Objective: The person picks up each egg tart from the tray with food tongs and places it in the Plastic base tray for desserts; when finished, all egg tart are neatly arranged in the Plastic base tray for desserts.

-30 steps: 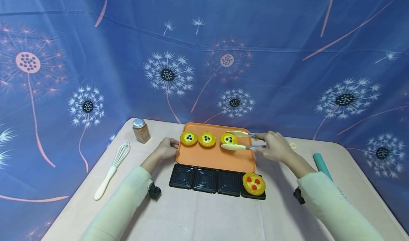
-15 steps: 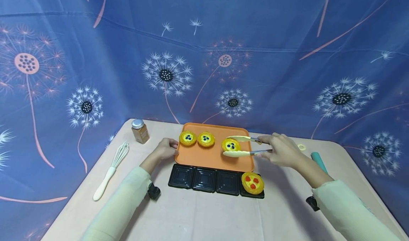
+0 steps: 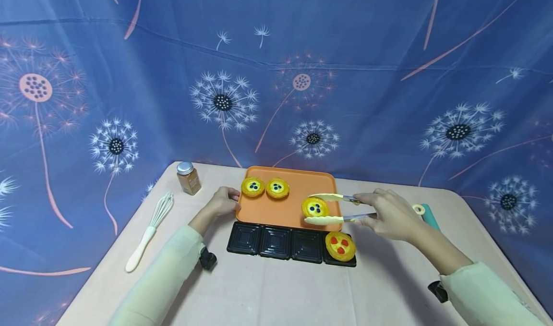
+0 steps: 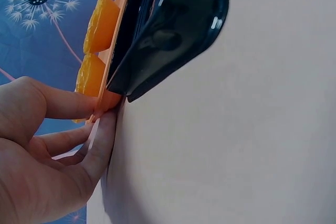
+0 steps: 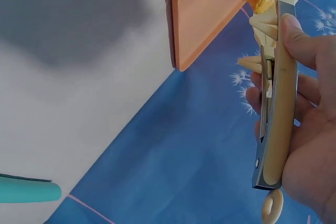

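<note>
Reference point: the orange, rectangular, round-cornered tray (image 3: 272, 213).

Status, judged from the layout: early. Directly in front of the orange tray lies a black, glossy, four-section plastic holder (image 3: 276, 242). Its rightmost section bears a round, golden-yellow tart with red topping pieces (image 3: 340, 246); the other three sections hold no tart.

Remaining: three round, golden-yellow tarts with dark blue dots. The first (image 3: 252, 187) and second (image 3: 277, 188) sit side by side at the orange tray's far left, outside any section. The third (image 3: 314, 206) is at the orange tray's right part, between the cream-coloured tips of metal-armed tongs (image 5: 286, 93). It appears raised; its clearance from the orange tray cannot be confirmed.

Right hand (image 3: 390, 215): positioned to the right of the orange tray, thumb and fingers wrapped around the tongs, one arm on each side of the third tart.

Left hand (image 3: 222, 201): at the orange tray's left edge, rim pinched between thumb and fingers, apparently as a steady.
</note>
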{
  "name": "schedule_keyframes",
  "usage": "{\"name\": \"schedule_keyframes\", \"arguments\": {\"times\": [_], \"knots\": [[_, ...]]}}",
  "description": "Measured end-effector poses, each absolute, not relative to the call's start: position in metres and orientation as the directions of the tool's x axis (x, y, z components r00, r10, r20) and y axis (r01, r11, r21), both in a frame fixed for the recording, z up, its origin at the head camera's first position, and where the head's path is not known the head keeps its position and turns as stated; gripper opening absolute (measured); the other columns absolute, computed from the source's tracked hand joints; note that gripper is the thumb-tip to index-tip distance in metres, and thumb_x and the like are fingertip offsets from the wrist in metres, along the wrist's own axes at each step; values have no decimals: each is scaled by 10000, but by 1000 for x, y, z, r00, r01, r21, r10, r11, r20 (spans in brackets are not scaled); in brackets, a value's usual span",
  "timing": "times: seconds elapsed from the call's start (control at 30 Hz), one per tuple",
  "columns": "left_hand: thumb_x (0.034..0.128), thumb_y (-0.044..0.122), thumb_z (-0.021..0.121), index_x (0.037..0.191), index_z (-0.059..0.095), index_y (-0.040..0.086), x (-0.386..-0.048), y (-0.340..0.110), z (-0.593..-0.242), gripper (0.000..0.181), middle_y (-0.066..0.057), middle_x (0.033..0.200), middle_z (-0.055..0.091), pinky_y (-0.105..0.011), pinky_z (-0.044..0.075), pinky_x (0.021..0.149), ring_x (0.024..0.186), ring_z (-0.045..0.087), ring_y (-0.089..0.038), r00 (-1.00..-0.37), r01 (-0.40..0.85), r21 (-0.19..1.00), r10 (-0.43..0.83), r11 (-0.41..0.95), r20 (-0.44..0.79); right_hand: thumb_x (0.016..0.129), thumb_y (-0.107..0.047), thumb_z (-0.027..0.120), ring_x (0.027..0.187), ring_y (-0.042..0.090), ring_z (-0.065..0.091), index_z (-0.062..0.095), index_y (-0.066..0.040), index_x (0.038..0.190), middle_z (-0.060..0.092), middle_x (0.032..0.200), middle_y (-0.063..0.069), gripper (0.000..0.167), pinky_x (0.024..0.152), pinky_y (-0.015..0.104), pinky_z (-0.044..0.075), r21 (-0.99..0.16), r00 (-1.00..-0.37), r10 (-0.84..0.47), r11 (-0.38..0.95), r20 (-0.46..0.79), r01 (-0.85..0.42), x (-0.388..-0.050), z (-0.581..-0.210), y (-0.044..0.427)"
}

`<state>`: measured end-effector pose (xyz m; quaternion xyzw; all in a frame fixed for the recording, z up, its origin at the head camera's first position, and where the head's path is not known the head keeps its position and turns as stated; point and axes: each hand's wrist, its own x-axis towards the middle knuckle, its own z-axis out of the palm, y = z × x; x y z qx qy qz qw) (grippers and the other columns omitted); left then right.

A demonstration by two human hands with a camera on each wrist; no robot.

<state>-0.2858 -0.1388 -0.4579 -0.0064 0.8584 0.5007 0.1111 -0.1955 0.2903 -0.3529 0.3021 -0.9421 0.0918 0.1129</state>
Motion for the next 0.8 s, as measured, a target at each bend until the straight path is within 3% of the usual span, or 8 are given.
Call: {"name": "schedule_keyframes", "arguments": {"times": [0.8], "knots": [[773, -77, 659, 1209, 593, -111, -287, -138, -459, 443, -157, 1008, 595, -275, 497, 694, 900, 557, -252, -973, -132, 863, 101, 487, -206, 739, -269, 864, 897, 139, 598, 708, -68, 1198, 717, 1078, -44, 526, 785, 422, 481, -131, -791, -576, 785, 207, -606, -159, -365, 279]]}}
